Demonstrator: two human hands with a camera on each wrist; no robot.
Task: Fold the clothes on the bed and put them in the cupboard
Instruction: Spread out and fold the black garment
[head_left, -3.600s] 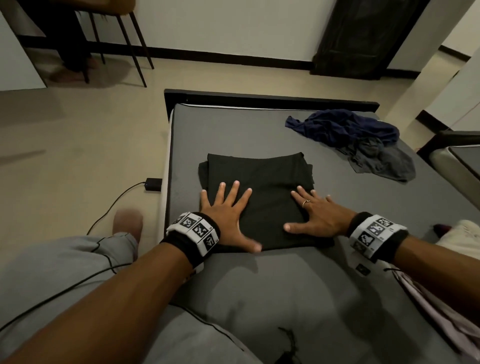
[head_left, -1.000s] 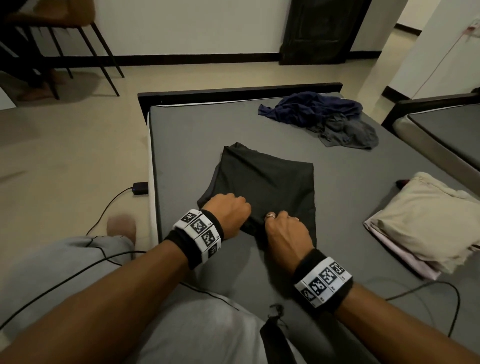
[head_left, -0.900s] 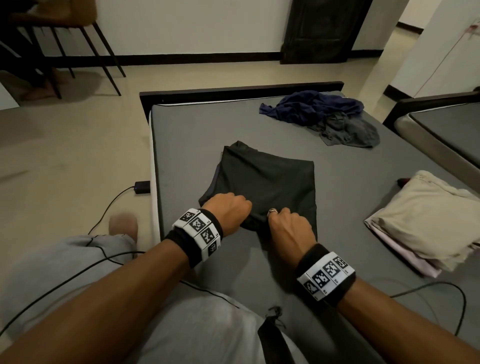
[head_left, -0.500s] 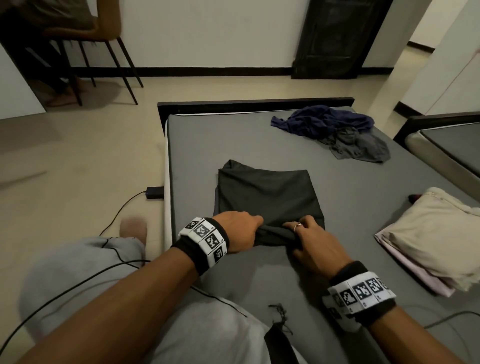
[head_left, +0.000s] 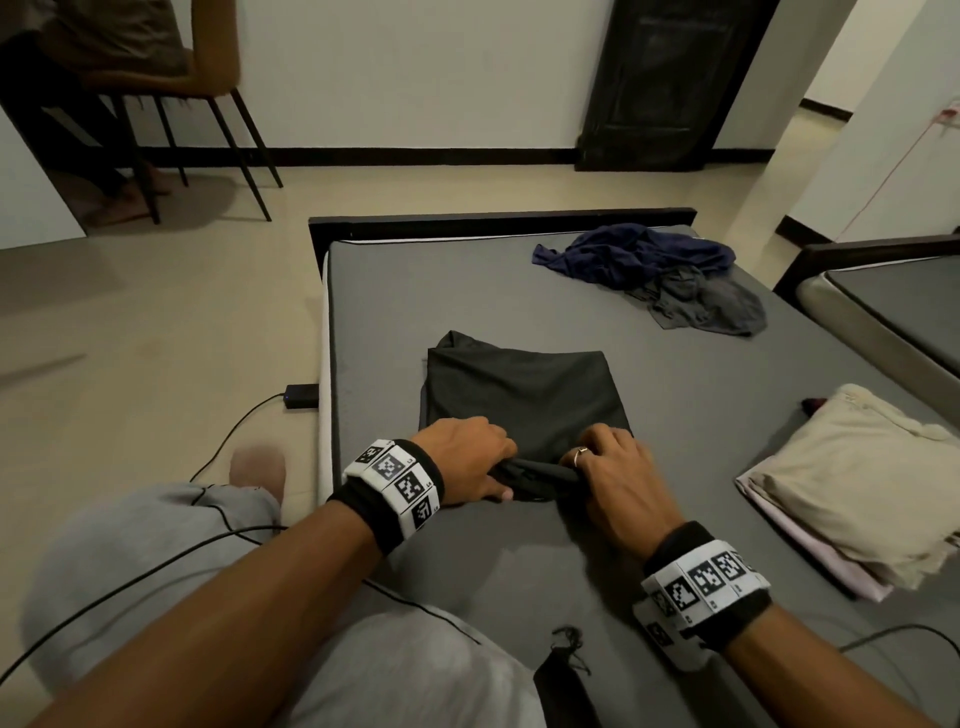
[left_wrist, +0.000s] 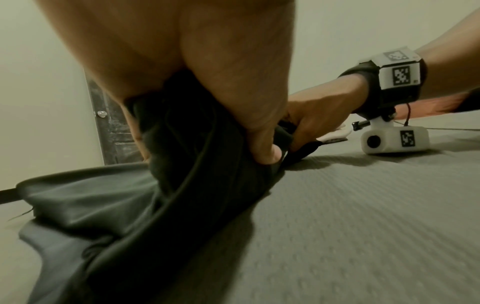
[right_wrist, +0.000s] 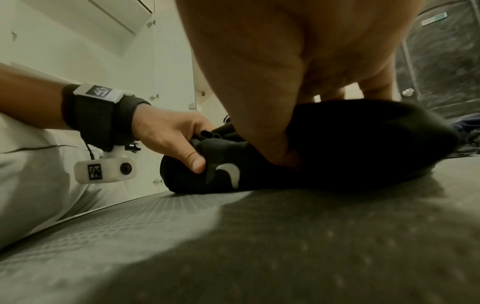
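Now, black garment (head_left: 522, 395): dark, matte, folded to a rough rectangle; flat on the grey bed (head_left: 395, 291), near its middle; near edge bunched into a thick roll.
Left hand (head_left: 465, 460): fingers curled over the left end of the bunched edge, thumb (right_wrist: 193, 161) pressed into the cloth.
Right hand (head_left: 615, 480): fingers curled round the right end of the same edge, ring on one finger; gripping cloth too.
Head view only: whole outline of the garment; navy and grey loose clothes (head_left: 660, 273) heaped near the far right corner; folded beige stack (head_left: 852, 483) at the right edge, well apart from the garment; charger and cable (head_left: 298, 397) on the floor beside the bed.
Left wrist view only: stacked layers at the garment's left side (left_wrist: 85, 205), one fold lifted off the mattress under the palm (left_wrist: 182, 51); right hand (left_wrist: 315, 115) pinching from the far end.
Right wrist view only: white curved logo (right_wrist: 232, 173) on the roll, just beside the left thumb.
Axis: rolled edge running left to right between both hands; flat part stretching away toward the footboard, far left corner poking up slightly.
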